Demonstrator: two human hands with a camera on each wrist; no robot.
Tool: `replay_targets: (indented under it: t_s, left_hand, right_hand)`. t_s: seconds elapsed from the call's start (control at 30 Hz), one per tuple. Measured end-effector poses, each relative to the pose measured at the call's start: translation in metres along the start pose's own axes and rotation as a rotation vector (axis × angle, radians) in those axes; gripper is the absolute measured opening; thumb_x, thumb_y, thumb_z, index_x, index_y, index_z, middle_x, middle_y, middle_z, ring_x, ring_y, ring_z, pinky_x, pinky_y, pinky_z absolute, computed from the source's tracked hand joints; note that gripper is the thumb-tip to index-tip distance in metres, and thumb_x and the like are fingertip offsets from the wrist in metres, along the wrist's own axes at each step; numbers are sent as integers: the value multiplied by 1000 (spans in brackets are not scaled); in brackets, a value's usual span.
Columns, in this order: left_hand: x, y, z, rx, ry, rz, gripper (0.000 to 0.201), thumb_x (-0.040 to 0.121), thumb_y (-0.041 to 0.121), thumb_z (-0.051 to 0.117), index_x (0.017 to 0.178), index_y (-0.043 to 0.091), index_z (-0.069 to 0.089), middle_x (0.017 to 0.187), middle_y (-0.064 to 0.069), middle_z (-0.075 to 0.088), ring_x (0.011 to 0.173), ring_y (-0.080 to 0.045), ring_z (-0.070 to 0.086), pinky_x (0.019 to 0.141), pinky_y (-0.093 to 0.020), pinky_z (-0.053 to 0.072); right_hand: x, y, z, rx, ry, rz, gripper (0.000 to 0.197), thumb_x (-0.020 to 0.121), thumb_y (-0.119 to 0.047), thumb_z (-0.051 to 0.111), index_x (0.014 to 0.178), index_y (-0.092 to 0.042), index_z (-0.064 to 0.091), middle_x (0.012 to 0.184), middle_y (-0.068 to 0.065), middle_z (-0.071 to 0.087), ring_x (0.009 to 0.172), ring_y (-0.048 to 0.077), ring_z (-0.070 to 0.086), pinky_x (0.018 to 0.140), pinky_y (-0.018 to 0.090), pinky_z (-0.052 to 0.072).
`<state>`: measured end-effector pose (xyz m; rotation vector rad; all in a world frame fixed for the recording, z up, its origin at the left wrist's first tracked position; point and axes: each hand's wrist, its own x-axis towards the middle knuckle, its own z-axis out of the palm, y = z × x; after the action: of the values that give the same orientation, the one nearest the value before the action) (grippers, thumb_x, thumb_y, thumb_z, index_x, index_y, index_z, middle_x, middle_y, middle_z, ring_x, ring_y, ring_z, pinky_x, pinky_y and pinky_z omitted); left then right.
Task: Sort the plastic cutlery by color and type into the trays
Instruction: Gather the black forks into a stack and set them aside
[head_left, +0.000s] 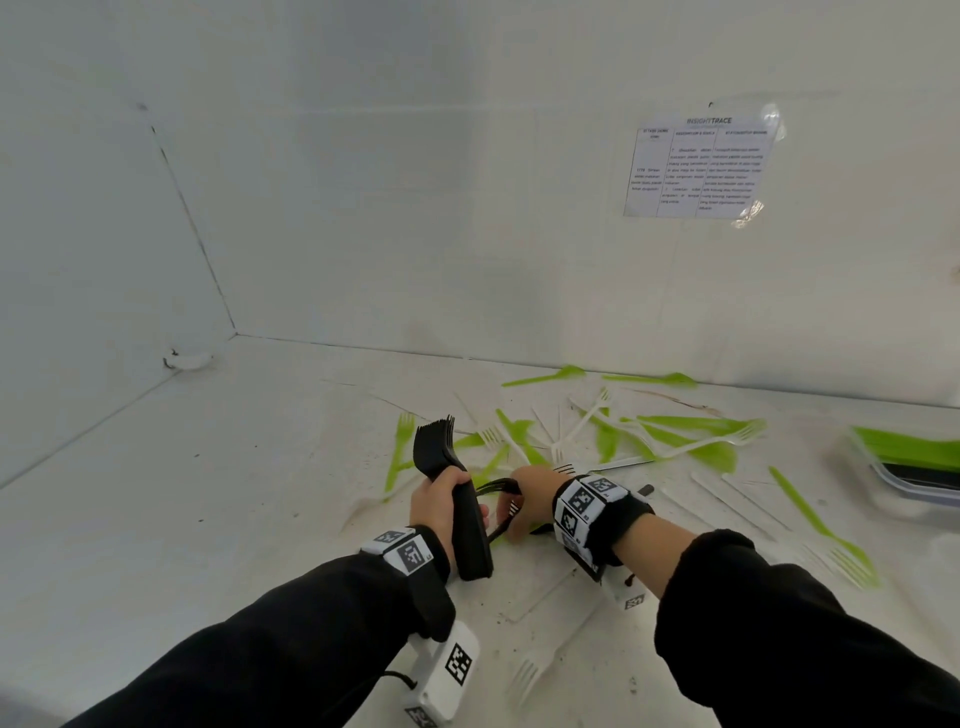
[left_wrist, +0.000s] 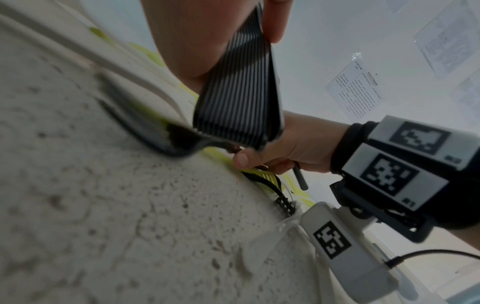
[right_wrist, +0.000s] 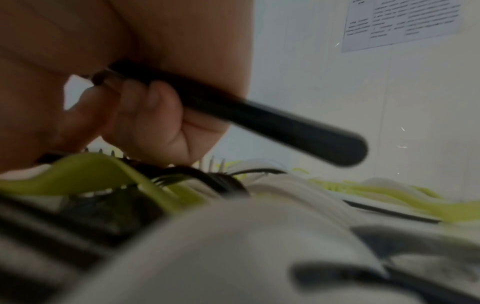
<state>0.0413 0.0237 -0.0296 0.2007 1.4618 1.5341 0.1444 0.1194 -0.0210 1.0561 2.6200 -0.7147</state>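
Black forks gathered at the counter's near edge.
Our left hand (head_left: 441, 501) gripped a black fork stack (head_left: 457, 499) upright; our right hand (head_left: 524, 499) pinched more black forks (head_left: 498, 487) just beside it, over scattered green cutlery (head_left: 691, 431).

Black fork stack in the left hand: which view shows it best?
Head view. It shows the whole black fork stack, tines up, handles down, gripped by the left hand. The left wrist view shows only the layered handle edges close up, no tines. In the right wrist view the stack cannot be made out.
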Motion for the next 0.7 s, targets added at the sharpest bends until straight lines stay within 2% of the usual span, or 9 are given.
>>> replay_targets:
  t_s: [0.07,0.1,0.2,0.3,0.37,0.47,0.5,0.6,0.7]
  left_hand:
    - [-1,2,-1,-12,6,21,13,85,12,55,91,1,51,69,-14,49,43,-23,54,50,-29,46]
    - [-2,3,0,-21,7,40,11,85,11,54,89,2,50,69,-14,49,41,-21,53,50,-29,47]
    - [-5,8,3,-54,8,92,8,86,9,52,88,2,49,65,-12,47,40,-20,51,46,-27,46]
    - [-6,11,6,-60,5,121,8,86,8,53,90,2,49,64,-11,47,42,-21,51,45,-26,46]
    - [-7,9,8,-44,0,122,8,86,8,53,89,2,49,64,-11,48,42,-21,52,46,-27,46]
    - [-8,3,12,-25,-9,110,7,86,7,54,87,2,49,68,-12,49,45,-23,52,50,-29,48]
    - [-9,1,14,-21,-14,105,6,87,7,54,87,2,50,68,-12,49,47,-24,53,51,-30,48]
    - [-10,-4,18,-19,-30,96,6,87,5,53,82,3,49,66,-12,49,50,-26,51,51,-31,47]
    - [-11,-8,23,-18,-43,94,7,86,4,53,81,3,49,66,-11,48,47,-26,51,52,-32,46]
  right_hand:
    - [0,1,-6,6,92,-15,25,78,-18,73,101,-9,71,70,-7,46,78,15,49,55,18,39]
    - [-2,1,-11,2,129,-18,22,79,-18,71,100,-10,71,72,-7,45,79,16,50,59,19,41]
    - [-7,5,-24,-90,240,58,21,88,-25,60,104,-11,66,96,2,49,98,24,57,80,32,47]
    - [-13,14,-35,-203,308,153,29,95,-29,44,109,-8,60,109,9,57,99,28,60,77,34,46]
    - [-18,20,-39,-230,287,141,28,95,-26,41,108,-7,57,103,10,59,95,28,58,72,31,43]
    - [-28,28,-33,-139,191,106,15,95,-19,41,100,-9,51,78,4,48,81,24,50,59,26,36]
    - [-31,30,-30,-119,167,104,14,95,-16,41,99,-8,51,77,4,47,80,23,49,58,26,35]
    - [-40,33,-19,-155,87,107,23,92,-18,45,105,-5,59,90,12,57,84,28,55,63,26,38]
    - [-41,35,-12,-224,30,105,28,91,-23,49,106,-3,63,105,17,65,98,30,61,69,25,38]
